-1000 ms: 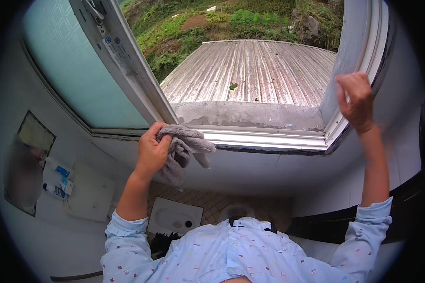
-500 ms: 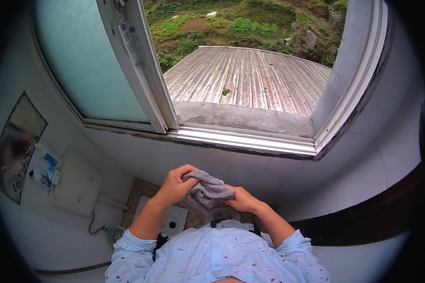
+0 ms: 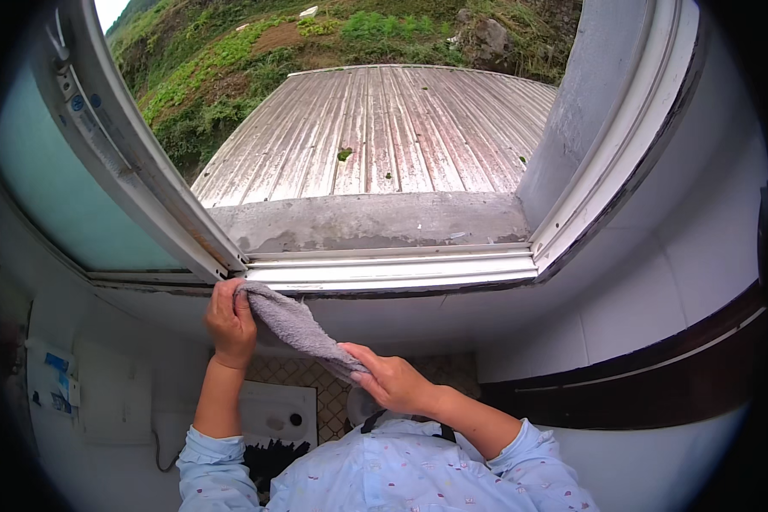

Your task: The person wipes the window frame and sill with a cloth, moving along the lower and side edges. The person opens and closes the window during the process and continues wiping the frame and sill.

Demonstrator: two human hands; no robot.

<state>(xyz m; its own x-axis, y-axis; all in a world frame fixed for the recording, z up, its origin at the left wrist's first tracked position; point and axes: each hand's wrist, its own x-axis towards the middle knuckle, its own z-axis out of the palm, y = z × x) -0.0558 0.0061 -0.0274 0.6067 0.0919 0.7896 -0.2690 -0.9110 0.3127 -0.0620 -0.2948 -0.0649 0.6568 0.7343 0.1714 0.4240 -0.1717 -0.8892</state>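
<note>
A grey cloth (image 3: 294,322) is stretched slantwise between my two hands. My left hand (image 3: 231,320) grips its upper left end, close against the lower corner of the sliding window's frame (image 3: 198,247). At the other end, my right hand (image 3: 394,381) holds the cloth lower and nearer my body, fingers closed round it. Just beyond the cloth runs the white window track (image 3: 392,270). Whether the cloth touches the frame I cannot tell.
Outside the window lie a concrete ledge (image 3: 367,220) and a corrugated roof (image 3: 375,128). Frosted glass (image 3: 77,188) fills the left side. Below are a white squat toilet (image 3: 273,410) and tiled floor (image 3: 333,394); a cistern (image 3: 115,392) hangs on the left wall. A dark band (image 3: 631,380) curves along the right.
My left hand has moved left and up to the window frame. The bunched cloth is now drawn out between both hands. My right hand is lower and further left; the view has shifted.
</note>
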